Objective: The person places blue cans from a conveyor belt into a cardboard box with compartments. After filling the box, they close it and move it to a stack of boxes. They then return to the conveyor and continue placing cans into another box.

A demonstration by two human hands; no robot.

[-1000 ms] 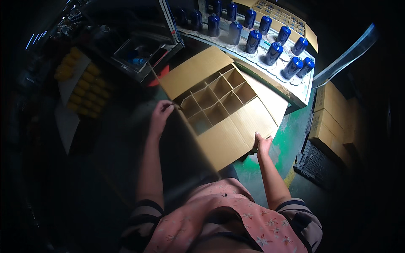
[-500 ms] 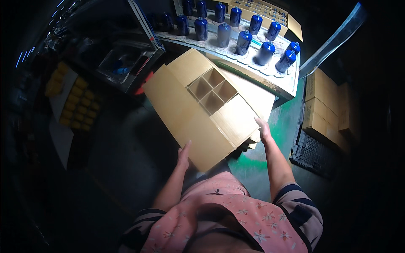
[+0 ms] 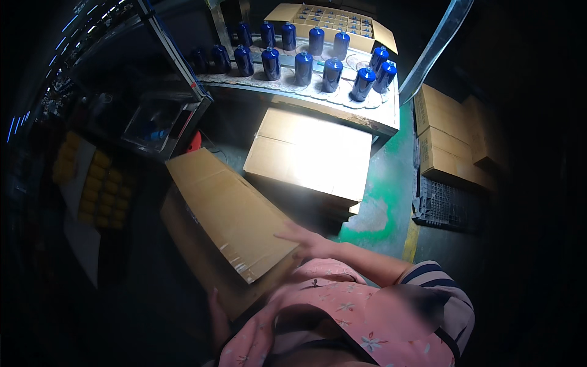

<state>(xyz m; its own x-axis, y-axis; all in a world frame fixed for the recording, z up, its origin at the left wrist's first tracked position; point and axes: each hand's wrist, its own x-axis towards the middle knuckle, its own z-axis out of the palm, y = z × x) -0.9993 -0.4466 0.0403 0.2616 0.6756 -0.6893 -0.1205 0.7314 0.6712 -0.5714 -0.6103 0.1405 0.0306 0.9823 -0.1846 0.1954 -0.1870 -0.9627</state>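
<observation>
A large cardboard box (image 3: 229, 214) is tilted over to my left, in front of my body. My right hand (image 3: 304, 242) rests at its near right corner, fingers reaching over the lit flap and blurred a little. Low on the dim near side, my left hand (image 3: 217, 311) presses against the box wall, its fingers partly hidden in shadow. The box is held between both hands. Its inside cannot be seen from this angle. Just beyond it lies a stack of cardboard boxes (image 3: 275, 144), the top one brightly lit.
A lit bench (image 3: 361, 116) carries several dark blue bottles (image 3: 303, 68). Behind them stands an open carton with dividers (image 3: 339, 23). To the right, cartons (image 3: 449, 147) sit on a black plastic pallet (image 3: 446, 205). Yellow rounded items (image 3: 101, 189) are at the left, in shadow.
The box has swung left and tipped, so its divided opening is out of sight. The stack beneath is uncovered. My right hand moved left with it; my left hand moved lower.
</observation>
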